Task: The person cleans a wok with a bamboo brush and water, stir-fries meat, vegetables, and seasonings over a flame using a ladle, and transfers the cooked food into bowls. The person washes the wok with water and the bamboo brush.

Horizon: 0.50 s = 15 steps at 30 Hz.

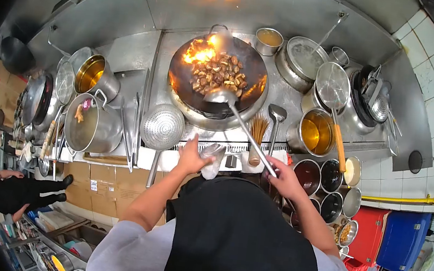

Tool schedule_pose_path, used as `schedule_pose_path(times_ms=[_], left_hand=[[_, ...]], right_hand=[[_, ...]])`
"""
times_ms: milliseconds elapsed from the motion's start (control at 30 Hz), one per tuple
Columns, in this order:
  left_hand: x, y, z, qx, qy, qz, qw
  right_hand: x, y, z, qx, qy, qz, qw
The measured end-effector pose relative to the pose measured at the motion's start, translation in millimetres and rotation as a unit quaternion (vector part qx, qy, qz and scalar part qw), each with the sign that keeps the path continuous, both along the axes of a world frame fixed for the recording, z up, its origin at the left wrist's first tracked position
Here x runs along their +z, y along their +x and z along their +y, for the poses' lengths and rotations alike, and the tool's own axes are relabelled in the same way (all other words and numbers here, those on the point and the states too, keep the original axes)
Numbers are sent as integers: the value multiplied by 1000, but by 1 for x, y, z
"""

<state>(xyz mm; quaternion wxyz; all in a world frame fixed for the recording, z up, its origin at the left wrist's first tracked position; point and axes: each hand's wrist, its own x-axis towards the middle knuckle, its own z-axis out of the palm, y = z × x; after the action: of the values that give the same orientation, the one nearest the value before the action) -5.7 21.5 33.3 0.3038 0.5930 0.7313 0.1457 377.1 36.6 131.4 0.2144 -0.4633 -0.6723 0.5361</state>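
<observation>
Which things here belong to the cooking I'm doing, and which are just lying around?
In use:
long steel ladle, in the right hand
round black wok
chunky brown food, beside flames
possibly the crumpled whitish bundle beside the left hand

Apparently idle:
round perforated steel skimmer
bristly brown brush
rectangular blue box

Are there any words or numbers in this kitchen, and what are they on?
I can't read any.
White label on the brown cardboard below the counter: marked, but too small and blurred to read.
</observation>
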Motion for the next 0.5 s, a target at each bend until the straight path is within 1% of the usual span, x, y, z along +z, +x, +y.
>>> schedule_pose_path(times_ms=[33,67,100,133,167,200,233,267,300,333,367,400,433,467,500], left_hand=[[-12,-1,-3,3,1,-1,1000],[-23,-2,-6,-50,-48,12,998],[-32,-5,-6,-103,-98,25,990],[-35,-4,-4,-100,-98,25,990],[-38,1,1,-121,-84,8,989],[-43,6,8,-143,-69,-10,987],[-52,11,16,-136,-62,-20,989],[-49,15,25,-146,-46,-25,988],[-47,19,34,-125,-49,-73,988],[-47,21,41,-103,-52,-121,986],[-53,20,49,-76,-39,-175,981],[-60,18,55,-49,-26,-227,972],[-52,20,57,56,-62,-402,912],[-47,19,55,153,-105,-546,817],[-42,10,52,190,-132,-660,715]], right_hand=[[-8,-6,10,-27,-12,-6,1000],[-11,-17,20,-54,-24,-11,998],[-7,-32,27,-51,-24,-10,998],[-1,-50,33,-141,-83,64,985],[4,-67,42,-229,-140,136,954],[-2,-82,58,-229,-33,100,968],[-17,-95,78,-226,73,63,969],[-46,-104,106,-228,81,63,968],[-75,-113,134,-231,87,62,967],[-89,-124,158,-207,88,68,972],[-96,-134,176,-184,88,75,976],[-87,-140,185,-184,85,76,976],[-65,-143,189,-145,-44,81,985],[-42,-143,188,-105,-170,84,976],[-22,-135,183,-63,-180,61,980]])
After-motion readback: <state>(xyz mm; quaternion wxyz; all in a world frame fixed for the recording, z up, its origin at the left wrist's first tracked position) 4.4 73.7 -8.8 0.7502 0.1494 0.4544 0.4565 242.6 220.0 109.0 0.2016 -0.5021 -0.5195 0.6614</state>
